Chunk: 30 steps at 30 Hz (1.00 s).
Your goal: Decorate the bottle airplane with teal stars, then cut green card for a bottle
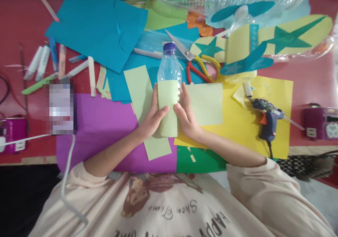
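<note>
Between my two hands is a clear plastic bottle (pixel 169 66) with a purple cap, its cap end pointing away from me. A pale green paper strip (pixel 168 92) covers the side of the bottle facing me. My left hand (pixel 155 115) grips the bottle's left side, thumb on the paper. From the right, my right hand (pixel 187 115) clasps it, its thumb near the paper's edge. Ribbed plastic shows beside the paper there. Another pale green strip (pixel 158 150) lies under my left wrist, and a pale green sheet (pixel 207 103) lies right of the bottle.
Scissors (pixel 188 54) with red and yellow handles lie beyond the bottle. A blue glue gun (pixel 270 124) rests on yellow card (pixel 282 96) at right. Markers (pixel 42 62) and a phone (pixel 62 106) are at left. A decorated bottle plane (pixel 237 47) stands at the back right.
</note>
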Tool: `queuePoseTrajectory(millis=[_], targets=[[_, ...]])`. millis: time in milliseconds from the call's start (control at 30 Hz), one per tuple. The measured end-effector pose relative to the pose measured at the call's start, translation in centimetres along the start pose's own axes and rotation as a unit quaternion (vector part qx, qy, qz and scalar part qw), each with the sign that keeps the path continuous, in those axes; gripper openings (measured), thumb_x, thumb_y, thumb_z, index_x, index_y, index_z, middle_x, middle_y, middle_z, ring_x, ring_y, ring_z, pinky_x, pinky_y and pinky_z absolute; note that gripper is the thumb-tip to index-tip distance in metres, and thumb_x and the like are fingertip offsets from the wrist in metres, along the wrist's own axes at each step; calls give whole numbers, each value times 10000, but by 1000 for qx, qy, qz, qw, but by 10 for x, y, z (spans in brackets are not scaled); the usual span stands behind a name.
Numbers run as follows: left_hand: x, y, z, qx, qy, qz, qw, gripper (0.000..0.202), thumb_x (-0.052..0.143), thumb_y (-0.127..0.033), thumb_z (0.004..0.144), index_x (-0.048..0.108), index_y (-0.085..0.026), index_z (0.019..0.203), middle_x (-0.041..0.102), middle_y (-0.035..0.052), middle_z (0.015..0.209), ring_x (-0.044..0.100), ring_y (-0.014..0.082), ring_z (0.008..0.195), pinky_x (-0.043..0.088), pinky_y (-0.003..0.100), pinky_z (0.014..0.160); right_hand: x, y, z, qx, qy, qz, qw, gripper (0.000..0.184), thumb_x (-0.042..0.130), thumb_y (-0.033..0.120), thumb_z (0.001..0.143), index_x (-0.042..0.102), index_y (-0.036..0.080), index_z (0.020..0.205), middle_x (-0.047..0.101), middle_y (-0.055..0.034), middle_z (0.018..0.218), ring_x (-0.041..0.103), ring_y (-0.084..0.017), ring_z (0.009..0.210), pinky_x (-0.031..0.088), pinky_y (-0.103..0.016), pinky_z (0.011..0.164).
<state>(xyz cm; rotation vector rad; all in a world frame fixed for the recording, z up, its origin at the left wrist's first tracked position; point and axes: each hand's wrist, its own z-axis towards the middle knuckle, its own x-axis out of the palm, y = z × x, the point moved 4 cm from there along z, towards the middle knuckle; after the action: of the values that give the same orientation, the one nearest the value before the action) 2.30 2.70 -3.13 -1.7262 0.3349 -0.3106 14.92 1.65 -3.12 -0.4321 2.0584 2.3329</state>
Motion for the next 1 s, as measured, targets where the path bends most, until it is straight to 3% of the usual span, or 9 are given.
queuePoseTrajectory(millis=[200, 300, 433, 633, 800, 1000], targets=[[-3, -2, 1, 12, -14, -53, 998, 853, 523, -591, 894, 19, -387, 1552, 18, -54, 1669, 46, 274, 1538, 245, 416, 1233, -6, 1, 8, -19, 7, 33, 999, 665, 318, 566, 987, 57, 293, 1534, 292, -95, 1607, 324, -228, 1480, 341, -469, 1203], [-4, -9, 3, 11, -20, -104, 994, 827, 568, -520, 882, 99, -384, 1549, 144, -35, 1657, 175, 288, 1518, 299, 430, 1212, -10, 0, 10, -3, 21, 13, 1000, 651, 293, 581, 987, 105, 281, 1534, 321, -101, 1592, 342, -236, 1468, 390, -457, 1168], [-4, -17, 4, 16, -14, -141, 990, 822, 619, -513, 867, 184, -338, 1542, 292, 22, 1613, 300, 319, 1473, 344, 452, 1189, -15, 2, 8, -18, -8, -52, 998, 629, 313, 565, 991, 185, 282, 1537, 380, -119, 1535, 445, -250, 1375, 477, -430, 1076], [-9, -16, 4, 16, -30, -139, 990, 841, 662, -570, 836, 245, -334, 1528, 266, 30, 1625, 290, 336, 1475, 373, 446, 1172, -19, 5, 7, -65, -32, -142, 987, 605, 338, 565, 986, 276, 323, 1536, 517, -108, 1350, 528, -253, 1236, 513, -453, 1016], [-13, -14, 1, 8, -33, -129, 991, 828, 658, -568, 838, 244, -371, 1527, 303, 19, 1607, 358, 352, 1437, 451, 459, 1109, -23, 11, 10, -99, -13, -157, 982, 691, 321, 593, 978, 127, 309, 1577, 538, -114, 1376, 589, -250, 1124, 543, -460, 959], [-18, -9, 0, 4, -44, -103, 994, 702, 602, -540, 886, 305, -372, 1500, 292, -12, 1611, 338, 343, 1446, 439, 437, 1119, -26, 18, 13, -122, 12, -199, 972, 551, 340, 526, 998, 367, 304, 1501, 588, -104, 1345, 599, -238, 1122, 545, -440, 970]])
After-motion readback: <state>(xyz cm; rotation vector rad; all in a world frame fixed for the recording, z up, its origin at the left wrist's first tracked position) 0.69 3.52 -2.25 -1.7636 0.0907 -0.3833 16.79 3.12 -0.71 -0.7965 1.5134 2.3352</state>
